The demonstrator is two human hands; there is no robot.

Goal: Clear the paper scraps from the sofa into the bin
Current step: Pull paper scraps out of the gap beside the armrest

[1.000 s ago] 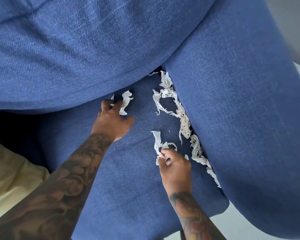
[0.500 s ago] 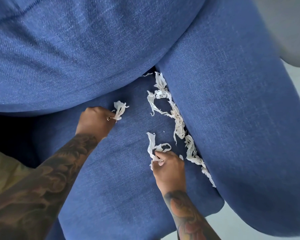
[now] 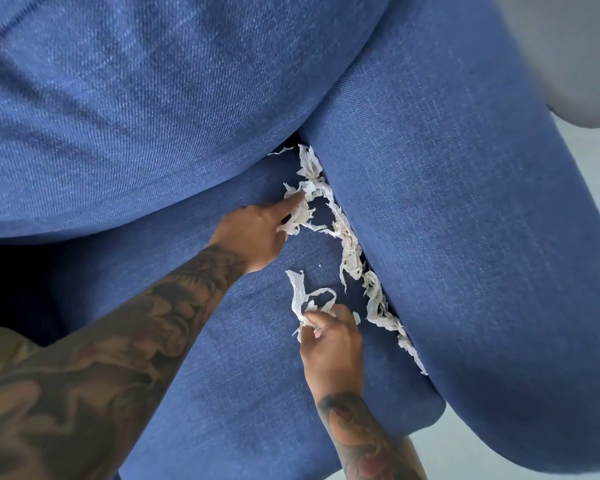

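We look down at a blue sofa [image 3: 222, 358]. Our left hand [image 3: 253, 233] reaches forward, its fingers pinching a small clump of white paper scraps [image 3: 297, 216] at the fingertips. To its right, a long trail of torn scraps [image 3: 352, 258] lies along the crease between seat and armrest. Nearer us, our right hand [image 3: 331, 341] pinches a looped paper strip [image 3: 309, 299] rising just beyond its fingers.

Pale floor [image 3: 465, 455] bottom right; grey blurred object [image 3: 568, 57] top right corner.
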